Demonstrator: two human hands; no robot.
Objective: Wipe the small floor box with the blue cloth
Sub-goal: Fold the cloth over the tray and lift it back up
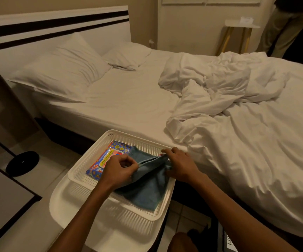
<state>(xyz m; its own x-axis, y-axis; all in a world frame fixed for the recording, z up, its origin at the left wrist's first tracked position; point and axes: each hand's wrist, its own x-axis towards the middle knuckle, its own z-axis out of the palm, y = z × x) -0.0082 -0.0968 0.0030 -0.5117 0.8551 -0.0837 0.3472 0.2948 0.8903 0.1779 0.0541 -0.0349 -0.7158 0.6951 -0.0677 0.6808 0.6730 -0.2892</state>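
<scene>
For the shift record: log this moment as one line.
stage: cloth pickup | left hand: pinching blue terry cloth | right hand: pinching same cloth | cloth: in white slatted plastic basket

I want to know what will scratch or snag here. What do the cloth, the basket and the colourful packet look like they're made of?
Blue cloth: soft woven or knitted fabric, matte, folding and draping between both hands. White basket: likely moulded plastic, smooth and slightly glossy, with slotted walls. Colourful packet: probably plastic film, given its shiny reflections and printed surface.
</scene>
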